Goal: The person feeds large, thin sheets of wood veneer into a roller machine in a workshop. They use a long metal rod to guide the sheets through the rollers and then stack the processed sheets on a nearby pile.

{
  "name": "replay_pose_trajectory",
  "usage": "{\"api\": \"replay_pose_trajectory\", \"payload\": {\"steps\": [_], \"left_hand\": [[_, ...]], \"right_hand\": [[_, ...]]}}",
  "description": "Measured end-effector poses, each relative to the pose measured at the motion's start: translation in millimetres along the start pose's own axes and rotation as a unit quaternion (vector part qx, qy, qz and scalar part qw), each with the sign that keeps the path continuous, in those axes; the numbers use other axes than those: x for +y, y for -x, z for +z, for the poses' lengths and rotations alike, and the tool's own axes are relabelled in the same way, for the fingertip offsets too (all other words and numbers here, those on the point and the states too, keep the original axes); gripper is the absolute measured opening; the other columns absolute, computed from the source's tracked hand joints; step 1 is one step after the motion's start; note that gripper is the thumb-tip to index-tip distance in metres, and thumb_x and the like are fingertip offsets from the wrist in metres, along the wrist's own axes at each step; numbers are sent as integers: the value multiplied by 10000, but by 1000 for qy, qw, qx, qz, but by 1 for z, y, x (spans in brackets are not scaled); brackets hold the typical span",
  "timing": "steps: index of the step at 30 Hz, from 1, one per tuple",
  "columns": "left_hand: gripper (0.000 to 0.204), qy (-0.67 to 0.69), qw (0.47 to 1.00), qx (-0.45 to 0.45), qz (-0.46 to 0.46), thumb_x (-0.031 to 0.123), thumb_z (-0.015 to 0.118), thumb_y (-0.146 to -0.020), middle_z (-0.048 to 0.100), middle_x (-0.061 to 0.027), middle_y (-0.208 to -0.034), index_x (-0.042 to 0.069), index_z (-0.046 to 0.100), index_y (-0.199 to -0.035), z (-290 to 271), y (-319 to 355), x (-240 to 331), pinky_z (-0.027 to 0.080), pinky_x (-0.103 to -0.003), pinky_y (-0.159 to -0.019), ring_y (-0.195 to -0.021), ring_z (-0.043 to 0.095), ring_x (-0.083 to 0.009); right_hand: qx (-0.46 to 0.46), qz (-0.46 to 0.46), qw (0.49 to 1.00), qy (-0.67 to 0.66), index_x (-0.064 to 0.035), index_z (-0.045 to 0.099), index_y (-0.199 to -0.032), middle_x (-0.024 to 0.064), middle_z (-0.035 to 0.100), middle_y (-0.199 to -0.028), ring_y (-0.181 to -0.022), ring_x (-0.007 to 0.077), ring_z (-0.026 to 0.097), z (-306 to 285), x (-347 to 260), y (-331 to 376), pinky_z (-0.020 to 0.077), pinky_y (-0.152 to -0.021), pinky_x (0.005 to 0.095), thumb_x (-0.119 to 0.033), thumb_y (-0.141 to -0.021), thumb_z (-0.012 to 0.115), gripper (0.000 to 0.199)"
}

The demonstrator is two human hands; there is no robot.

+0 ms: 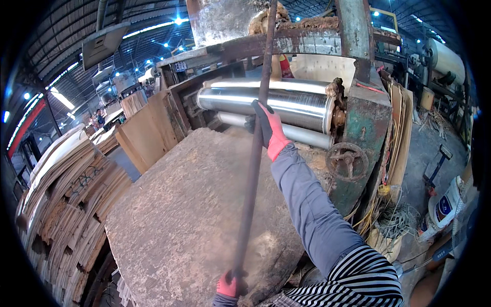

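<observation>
We grip a long metal rod (pixel 254 153) in both gloved hands, right hand (pixel 269 130) high, left hand (pixel 228 284) low, poking toward the shiny rollers (pixel 266 102); steady aim comes next

Shiny steel rollers (pixel 266 105) in rusty green machine frame (pixel 365 120) with handwheel (pixel 347 161), rough grey slab (pixel 197 210) in front, stacked veneer sheets (pixel 66 199) left, leaning plywood boards (pixel 148 130), white bucket (pixel 446 204) right.
</observation>
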State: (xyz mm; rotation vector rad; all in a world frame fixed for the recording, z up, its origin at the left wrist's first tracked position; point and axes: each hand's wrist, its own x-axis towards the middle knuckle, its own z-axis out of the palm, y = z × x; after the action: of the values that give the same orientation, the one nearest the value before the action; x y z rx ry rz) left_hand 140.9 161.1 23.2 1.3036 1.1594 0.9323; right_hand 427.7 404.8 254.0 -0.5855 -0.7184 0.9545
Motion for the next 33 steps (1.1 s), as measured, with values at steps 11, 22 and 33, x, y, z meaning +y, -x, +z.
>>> {"api": "replay_pose_trajectory", "payload": {"steps": [11,22,33], "left_hand": [[467,5,1000,-19,-15,417,404,-846,518,-84,-476,-24,555,-822,8,12,-3,384,-256,-349,-378,508,-156],[236,-65,997,-4,29,174,440,-829,529,-92,-583,-11,541,-934,-24,-1,-175,422,-283,-422,-463,507,-165],[498,-313,926,124,170,279,604,-713,494,-199,-1077,39,463,-1126,-14,59,-107,384,-408,-855,-1007,473,-338]], "right_hand": [[4,22,1000,13,-93,494,-901,64,547,-608,-482,143,509,0,-4,23,414,-448,265,-308,-763,598,276],[-18,44,998,-41,-91,495,-870,19,490,-604,-477,124,490,3,-4,50,409,-435,259,-287,-768,598,244],[-26,117,992,51,-107,487,-890,33,513,-682,-577,142,518,-16,48,70,416,-494,301,-330,-768,582,271]]}}
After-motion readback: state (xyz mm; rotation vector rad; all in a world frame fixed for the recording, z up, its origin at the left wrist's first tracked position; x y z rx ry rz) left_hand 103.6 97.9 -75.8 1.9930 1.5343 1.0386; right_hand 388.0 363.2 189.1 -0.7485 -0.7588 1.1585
